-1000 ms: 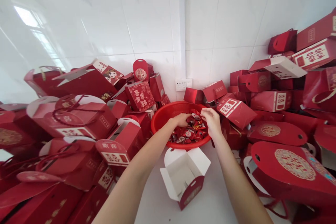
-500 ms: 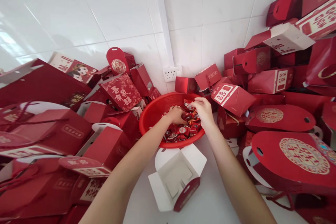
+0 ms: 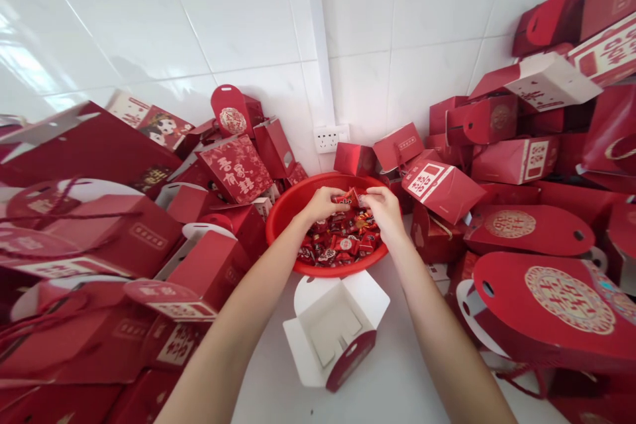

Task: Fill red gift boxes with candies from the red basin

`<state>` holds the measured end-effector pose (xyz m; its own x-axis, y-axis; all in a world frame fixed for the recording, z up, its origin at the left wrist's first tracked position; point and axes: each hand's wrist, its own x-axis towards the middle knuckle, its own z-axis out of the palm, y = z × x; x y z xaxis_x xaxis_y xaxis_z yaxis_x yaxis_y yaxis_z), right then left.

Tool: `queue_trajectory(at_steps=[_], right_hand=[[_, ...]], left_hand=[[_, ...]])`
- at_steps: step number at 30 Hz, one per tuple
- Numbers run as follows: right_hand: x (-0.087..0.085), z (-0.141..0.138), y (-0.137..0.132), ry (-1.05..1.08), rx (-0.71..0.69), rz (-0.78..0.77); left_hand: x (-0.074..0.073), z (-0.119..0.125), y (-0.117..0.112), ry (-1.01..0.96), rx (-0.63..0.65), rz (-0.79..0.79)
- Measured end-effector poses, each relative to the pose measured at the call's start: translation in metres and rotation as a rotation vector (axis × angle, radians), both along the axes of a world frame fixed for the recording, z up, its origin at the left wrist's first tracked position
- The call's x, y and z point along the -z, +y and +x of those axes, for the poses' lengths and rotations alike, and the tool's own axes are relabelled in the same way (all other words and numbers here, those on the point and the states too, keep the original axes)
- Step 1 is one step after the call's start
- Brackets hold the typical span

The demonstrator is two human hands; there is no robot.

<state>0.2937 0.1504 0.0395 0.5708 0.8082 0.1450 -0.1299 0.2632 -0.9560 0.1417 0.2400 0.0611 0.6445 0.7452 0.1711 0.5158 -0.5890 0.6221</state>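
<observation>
A red plastic basket [image 3: 276,228] stands against the wall side, holding a heap of wrapped candies [image 3: 342,245], mostly in red wrappers. Over its left half, my left hand [image 3: 322,204] is closed on a red-wrapped candy [image 3: 346,198], lifted just above the heap. My right hand [image 3: 385,211] is at the basket's right side, fingers pinched on a candy with a pale, shiny wrapper [image 3: 362,200], partly hidden by the fingers. In front of the basket lies a paper gift box [image 3: 330,331], white inside and red outside, its flaps spread open.
Red gift boxes [image 3: 199,271] are piled on the left, some with cords. More red boxes [image 3: 529,222] are stacked on the right, reaching up the wall. A power socket [image 3: 331,138] sits on the white tiled wall behind the basket. The white tabletop [image 3: 387,377] surrounds the open box.
My left hand has risen out of the candy heap, now with a red-wrapped candy in its fingers. My right hand stays at the basket's right side. The view has shifted slightly.
</observation>
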Motion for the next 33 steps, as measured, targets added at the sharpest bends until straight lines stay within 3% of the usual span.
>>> queue_trajectory(at_steps=[5, 12, 27, 33], right_hand=[[0.005, -0.001, 0.003, -0.028, -0.047, -0.014], [0.007, 0.001, 0.003, -0.085, -0.079, 0.056], [0.01, 0.008, 0.009, 0.098, 0.209, 0.16], [0.009, 0.01, 0.009, 0.154, 0.221, 0.197]], left_hand=[[-0.006, 0.004, -0.005, -0.24, 0.07, -0.045], [-0.003, 0.007, -0.008, -0.337, 0.177, -0.131], [0.015, 0.02, -0.017, 0.22, 0.218, 0.084], [0.021, 0.031, -0.023, 0.441, 0.182, 0.13]])
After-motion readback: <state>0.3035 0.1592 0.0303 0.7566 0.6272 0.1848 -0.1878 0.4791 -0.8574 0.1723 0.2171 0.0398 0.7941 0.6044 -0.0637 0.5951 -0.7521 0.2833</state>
